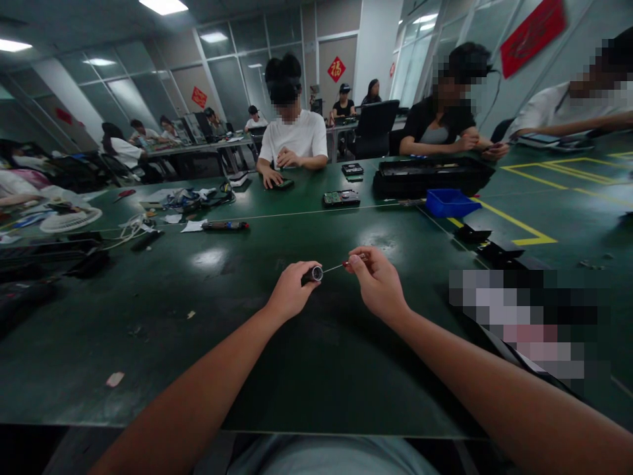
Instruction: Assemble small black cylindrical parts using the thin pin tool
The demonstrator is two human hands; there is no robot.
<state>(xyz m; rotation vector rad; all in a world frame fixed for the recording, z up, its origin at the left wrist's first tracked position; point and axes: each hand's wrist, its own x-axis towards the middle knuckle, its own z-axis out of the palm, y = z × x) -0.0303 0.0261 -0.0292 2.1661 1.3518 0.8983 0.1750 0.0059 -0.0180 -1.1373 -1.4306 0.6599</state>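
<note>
My left hand [291,290] is closed around a short black cylinder [311,275], which looks like a small flashlight with its round, silver-ringed end turned toward me. In my right hand [378,284] is a screwdriver [347,264] with a reddish handle, pinched between thumb and fingers. Its thin metal shaft points left and reaches the cylinder's side; whether the tip touches or enters it I cannot tell. Both hands are held over the middle of the green table [316,369].
Beyond my hands lie a dark pen-like tool [225,225], a hard drive [341,198] and a blue bin [451,202]. Black brackets [494,251] are at the right. Cables and a white fan grille [72,220] lie left. A co-worker [297,138] sits opposite.
</note>
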